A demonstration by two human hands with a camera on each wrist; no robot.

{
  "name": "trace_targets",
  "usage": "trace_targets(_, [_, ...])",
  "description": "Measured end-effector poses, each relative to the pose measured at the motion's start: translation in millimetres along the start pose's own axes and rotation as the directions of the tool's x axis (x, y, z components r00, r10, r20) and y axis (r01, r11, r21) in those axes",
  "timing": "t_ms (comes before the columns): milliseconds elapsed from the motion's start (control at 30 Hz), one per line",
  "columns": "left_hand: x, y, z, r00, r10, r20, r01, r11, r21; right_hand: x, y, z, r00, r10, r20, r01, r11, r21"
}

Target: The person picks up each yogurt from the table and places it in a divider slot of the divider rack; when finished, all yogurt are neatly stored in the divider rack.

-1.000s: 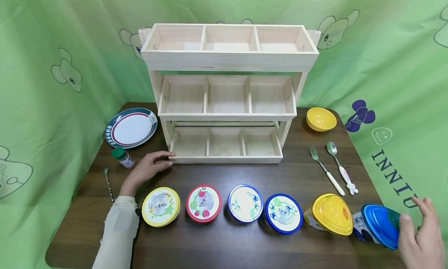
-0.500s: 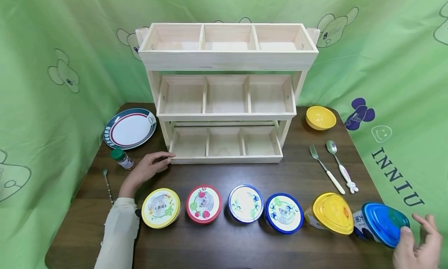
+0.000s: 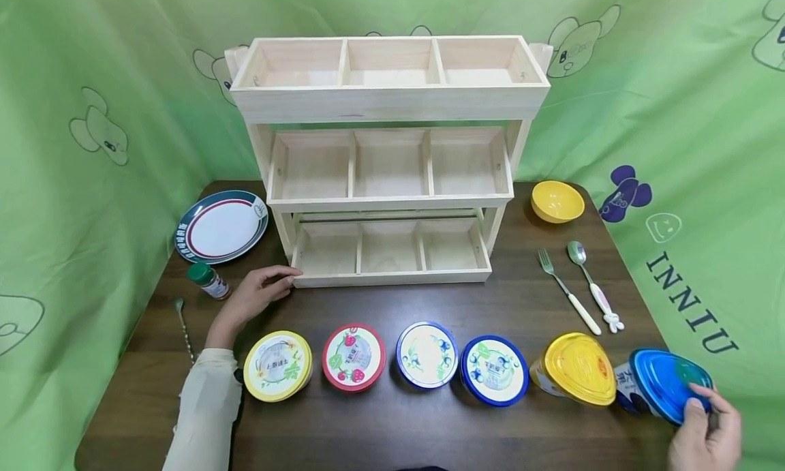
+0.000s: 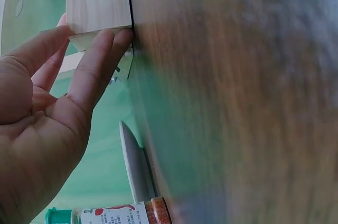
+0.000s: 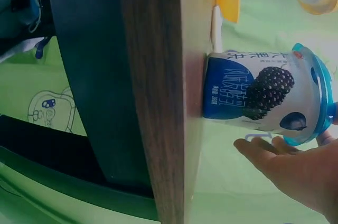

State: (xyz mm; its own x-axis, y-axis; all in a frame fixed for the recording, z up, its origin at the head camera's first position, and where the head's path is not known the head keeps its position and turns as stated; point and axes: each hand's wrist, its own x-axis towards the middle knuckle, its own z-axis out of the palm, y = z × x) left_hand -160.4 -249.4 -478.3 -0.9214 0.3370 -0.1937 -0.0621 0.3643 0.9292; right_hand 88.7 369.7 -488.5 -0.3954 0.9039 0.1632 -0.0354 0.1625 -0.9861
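Observation:
My left hand touches the front left corner of the wooden rack's bottom tray. The left wrist view shows the fingers of that hand fairly straight against the wood. At the table's right end, a tub with a blue lid and blackberry print stands upright. My right hand is at the lid's right side, fingertips at its edge. Seen from the right wrist, other fingers extend beside the tub wall with a gap; part of the hand is cut off by the frame.
A yellow-lidded tub stands beside the blue-lidded one. Several round-lidded tubs line the table front. A fork, spoon and yellow bowl lie right; a plate, green-capped jar and long-handled spoon lie left.
My right hand has moved left from beyond the blue-lidded tub to its lid's edge. The left hand stays at the rack corner. The head view has shifted slightly.

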Motion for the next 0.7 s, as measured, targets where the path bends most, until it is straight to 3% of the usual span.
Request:
trace_targets(233, [-0.7,-0.6,1.0,1.0,0.015,-0.008,-0.015,1.0,0.014,-3.1,1.2,0.1,0.999,0.015,0.046,-0.013,0.999,-0.043])
trace_targets(467, [-0.6,0.6,1.7,1.0,0.015,-0.011,-0.015,1.0,0.015,-8.0,7.1,2.6,0.997,-0.009,0.075,0.024,0.98,-0.196])
trace_targets(700, [-1.4,0.5,2.1,1.0,0.009,-0.015,-0.009,1.0,0.017,-9.7,9.5,1.7,0.997,-0.028,0.074,0.043,0.978,-0.202])
